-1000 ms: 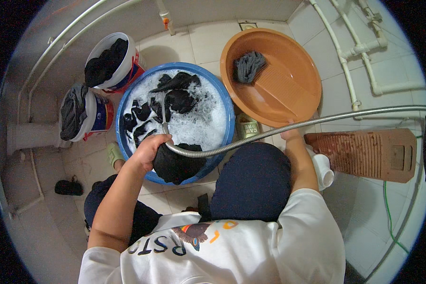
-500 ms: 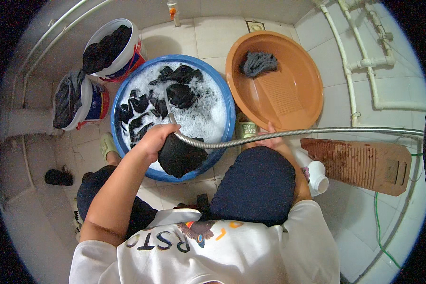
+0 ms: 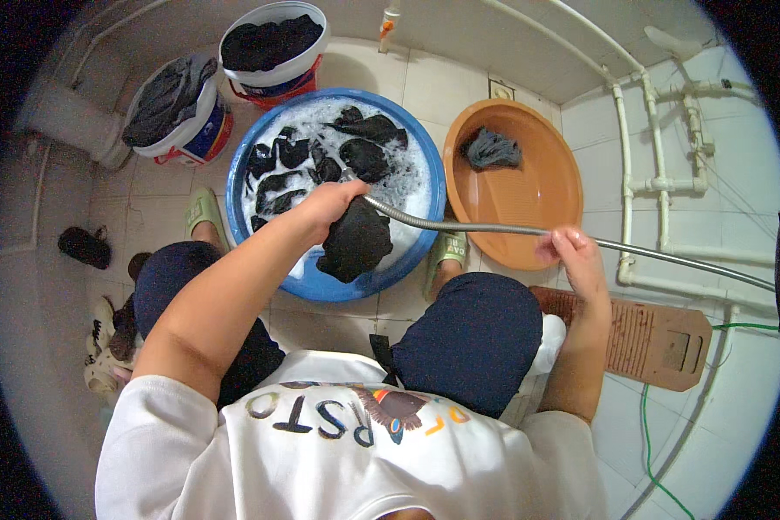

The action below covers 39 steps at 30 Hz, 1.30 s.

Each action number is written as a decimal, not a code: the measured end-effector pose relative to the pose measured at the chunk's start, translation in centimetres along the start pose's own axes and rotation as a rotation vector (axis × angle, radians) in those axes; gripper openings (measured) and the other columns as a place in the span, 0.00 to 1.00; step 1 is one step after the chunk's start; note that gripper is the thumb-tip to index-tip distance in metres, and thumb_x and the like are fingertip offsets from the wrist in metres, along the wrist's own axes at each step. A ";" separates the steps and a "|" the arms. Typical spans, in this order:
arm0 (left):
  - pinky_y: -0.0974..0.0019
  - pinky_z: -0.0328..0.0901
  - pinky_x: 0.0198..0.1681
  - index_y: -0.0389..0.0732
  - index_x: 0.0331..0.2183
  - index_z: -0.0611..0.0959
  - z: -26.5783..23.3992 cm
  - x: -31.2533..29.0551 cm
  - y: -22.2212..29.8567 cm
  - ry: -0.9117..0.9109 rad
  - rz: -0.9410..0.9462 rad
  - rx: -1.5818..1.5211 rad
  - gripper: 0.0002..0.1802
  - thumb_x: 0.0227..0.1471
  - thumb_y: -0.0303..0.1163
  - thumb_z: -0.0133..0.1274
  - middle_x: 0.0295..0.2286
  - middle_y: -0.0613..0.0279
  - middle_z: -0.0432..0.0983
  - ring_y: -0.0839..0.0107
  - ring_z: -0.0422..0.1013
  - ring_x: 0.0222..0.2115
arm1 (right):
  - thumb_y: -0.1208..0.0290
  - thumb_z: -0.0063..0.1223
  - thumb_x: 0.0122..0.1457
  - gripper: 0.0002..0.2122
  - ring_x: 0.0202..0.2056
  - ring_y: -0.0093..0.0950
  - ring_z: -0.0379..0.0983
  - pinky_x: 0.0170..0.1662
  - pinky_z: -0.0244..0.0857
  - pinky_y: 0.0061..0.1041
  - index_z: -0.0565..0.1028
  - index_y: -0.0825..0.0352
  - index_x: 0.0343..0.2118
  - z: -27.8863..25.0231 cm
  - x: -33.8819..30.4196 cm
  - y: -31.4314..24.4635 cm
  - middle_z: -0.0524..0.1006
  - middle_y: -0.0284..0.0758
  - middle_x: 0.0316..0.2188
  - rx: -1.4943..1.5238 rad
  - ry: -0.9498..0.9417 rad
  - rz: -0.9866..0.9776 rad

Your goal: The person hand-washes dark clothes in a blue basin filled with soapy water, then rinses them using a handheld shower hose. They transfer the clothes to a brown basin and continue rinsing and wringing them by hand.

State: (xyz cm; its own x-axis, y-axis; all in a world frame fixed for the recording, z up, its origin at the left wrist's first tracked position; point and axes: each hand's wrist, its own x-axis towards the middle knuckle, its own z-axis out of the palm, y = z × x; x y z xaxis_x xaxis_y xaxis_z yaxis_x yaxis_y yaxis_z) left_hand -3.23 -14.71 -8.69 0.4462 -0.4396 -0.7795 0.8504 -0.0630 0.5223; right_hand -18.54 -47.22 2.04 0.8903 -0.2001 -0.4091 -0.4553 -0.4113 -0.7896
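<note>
My left hand [image 3: 331,208] is closed around the end of a flexible metal hose [image 3: 442,224] and a bunched black cloth [image 3: 355,243]. The cloth hangs over the near side of a blue tub [image 3: 438,186]. Other black garments [image 3: 364,159] lie soaking there in white suds. To the right, my right hand [image 3: 578,260] has curled fingers at the hose's middle stretch and appears to grip it. Just beyond stands a tilted orange basin [image 3: 529,208] with a grey cloth [image 3: 492,149] inside.
Two white buckets of dark clothes [image 3: 273,43] stand at the far left. A brown washboard [image 3: 659,342] lies on the right, beside a green cord [image 3: 650,433]. Pale pipes [image 3: 663,186] run along the right wall. A dark slipper [image 3: 85,248] lies left.
My right hand has risen from beside my knee and moved right along the hose. The left hand keeps hold of the hose end and black cloth. The whole view has shifted.
</note>
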 end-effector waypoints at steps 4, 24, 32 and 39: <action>0.66 0.65 0.23 0.34 0.22 0.74 0.4 -0.5 0.0 -0.015 0.013 -0.047 0.12 0.41 0.35 0.49 0.19 0.57 0.71 0.66 0.69 0.17 | 0.64 0.48 0.50 0.15 0.37 0.26 0.67 0.40 0.60 0.22 0.70 0.69 0.38 4.8 3.3 -4.9 0.71 0.36 0.34 -0.446 -0.124 -0.448; 0.66 0.64 0.24 0.34 0.24 0.74 0.0 1.1 0.6 -0.045 0.049 -0.129 0.12 0.42 0.35 0.48 0.20 0.58 0.71 0.68 0.69 0.19 | 0.71 0.45 0.53 0.11 0.27 0.13 0.59 0.31 0.56 0.13 0.68 0.67 0.39 13.0 9.5 -3.8 0.65 0.23 0.24 0.011 -0.577 -0.106; 0.66 0.64 0.32 0.36 0.31 0.74 -0.4 1.3 0.3 -0.024 0.120 -0.066 0.26 0.44 0.53 0.47 0.27 0.56 0.72 0.67 0.70 0.27 | 0.72 0.48 0.51 0.07 0.23 0.14 0.60 0.26 0.55 0.13 0.68 0.67 0.32 13.5 10.4 -3.2 0.67 0.24 0.22 0.089 -0.412 -0.120; 0.64 0.63 0.28 0.37 0.31 0.72 -1.6 2.3 -2.3 0.000 0.248 0.229 0.28 0.21 0.29 0.65 0.25 0.60 0.70 0.67 0.67 0.26 | 0.71 0.49 0.50 0.08 0.22 0.16 0.61 0.24 0.56 0.15 0.67 0.67 0.31 12.8 11.9 -1.7 0.68 0.27 0.20 0.043 -0.182 -0.119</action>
State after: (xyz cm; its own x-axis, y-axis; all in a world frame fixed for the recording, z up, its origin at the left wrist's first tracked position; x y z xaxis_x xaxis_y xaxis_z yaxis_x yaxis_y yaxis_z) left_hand -3.66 -14.16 -12.23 0.6320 -0.4664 -0.6190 0.6310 -0.1541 0.7603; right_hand -7.27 -37.56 -7.37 0.9230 0.0128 -0.3846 -0.3507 -0.3831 -0.8546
